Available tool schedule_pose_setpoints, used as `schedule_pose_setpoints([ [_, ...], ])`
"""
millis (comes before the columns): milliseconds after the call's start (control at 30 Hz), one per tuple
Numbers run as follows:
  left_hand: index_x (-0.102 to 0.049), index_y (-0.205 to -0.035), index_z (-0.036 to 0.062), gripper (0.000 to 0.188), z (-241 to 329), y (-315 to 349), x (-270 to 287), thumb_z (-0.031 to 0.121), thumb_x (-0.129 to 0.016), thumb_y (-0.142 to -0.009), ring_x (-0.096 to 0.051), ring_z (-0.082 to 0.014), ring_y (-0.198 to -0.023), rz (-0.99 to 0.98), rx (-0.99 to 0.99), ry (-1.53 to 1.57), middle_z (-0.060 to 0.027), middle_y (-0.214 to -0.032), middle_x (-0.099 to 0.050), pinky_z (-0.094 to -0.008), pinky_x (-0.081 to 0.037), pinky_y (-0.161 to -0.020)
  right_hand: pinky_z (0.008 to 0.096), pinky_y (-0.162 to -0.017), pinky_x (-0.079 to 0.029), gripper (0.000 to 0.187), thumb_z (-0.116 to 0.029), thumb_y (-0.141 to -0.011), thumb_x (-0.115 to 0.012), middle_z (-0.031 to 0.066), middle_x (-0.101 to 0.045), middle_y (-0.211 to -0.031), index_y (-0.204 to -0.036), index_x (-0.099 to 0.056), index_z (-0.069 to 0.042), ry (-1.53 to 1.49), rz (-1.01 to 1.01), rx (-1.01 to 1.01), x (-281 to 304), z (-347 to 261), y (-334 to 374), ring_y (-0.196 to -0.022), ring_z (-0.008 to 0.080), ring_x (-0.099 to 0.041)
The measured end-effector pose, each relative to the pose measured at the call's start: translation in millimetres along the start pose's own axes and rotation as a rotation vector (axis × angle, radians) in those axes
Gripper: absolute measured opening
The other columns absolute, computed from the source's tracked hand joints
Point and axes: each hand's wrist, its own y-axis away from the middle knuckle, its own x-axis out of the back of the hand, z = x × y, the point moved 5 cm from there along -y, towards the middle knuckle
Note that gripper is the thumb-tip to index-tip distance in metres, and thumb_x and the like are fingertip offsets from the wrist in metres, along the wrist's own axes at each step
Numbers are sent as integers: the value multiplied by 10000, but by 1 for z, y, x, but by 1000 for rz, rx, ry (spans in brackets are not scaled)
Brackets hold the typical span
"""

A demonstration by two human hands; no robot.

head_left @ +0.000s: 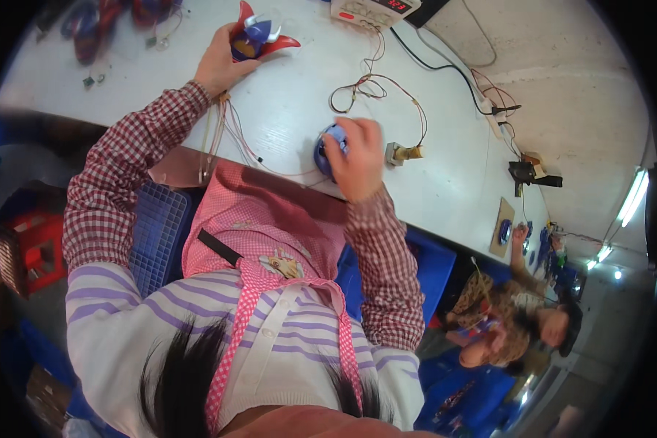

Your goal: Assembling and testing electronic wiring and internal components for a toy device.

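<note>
Two hair locks, left fingers curled round one horned toy, right fingers gripping one blue piece

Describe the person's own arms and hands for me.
Both forearms wear loose, wrinkled sleeve covers in a dark red and white check, reaching the wrists. Above them show the white sleeves of a top, striped with purple. The left hand and right hand wear no gloves.
</note>
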Motion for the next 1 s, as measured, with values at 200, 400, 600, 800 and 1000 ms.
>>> schedule_pose_setpoints([
  [200, -346, -1315, -21, 739, -23, 13, -8, 240, -737, -745, -488, -274, -1112, 26, 24, -38, -176, -1204, -449, -329, -389, -973, 242, -658, -432, 288, -87, -785, -675, 102, -533, -995, -1044, -575, -8, 69, 228, -409, 72, 80, 62, -806, 155, -479],
  [400, -490, -1196, 15, 449, 52, 58, -13, 169, -671, -815, -521, -156, -820, -5, -190, 149, -80, -969, -530, -243, -435, -748, 242, -631, -452, 306, -111, -779, -695, 97, -570, -905, -1026, -566, 14, -206, 29, -791, 48, 150, 73, -729, 135, -502],
  [600, -560, -1059, 36, 292, 114, 69, -115, 243, -603, -859, -556, -179, -666, -297, -314, 56, -93, -841, -600, -289, -460, -608, 221, -526, -454, 256, -128, -812, -676, 84, -603, -786, -994, -576, 22, -529, 38, -876, 41, 144, 60, -606, 113, -513],
  [800, -553, -1032, 29, 265, 95, 68, -155, 208, -547, -836, -590, -255, -577, -506, -149, 4, -117, -648, -615, -337, -469, -576, 187, -461, -443, 200, -62, -796, -679, 65, -584, -749, -952, -576, 9, -600, 19, -797, 17, 92, 51, -551, 86, -512],
  [1000, -546, -1034, 41, 249, 96, 73, -153, 141, -513, -808, -592, -267, -556, -463, -61, 42, -118, -636, -617, -346, -461, -531, 184, -434, -420, 202, -46, -778, -704, 35, -532, -794, -942, -596, -1, -228, 32, -405, -2, 81, 56, -508, 83, -481],
])
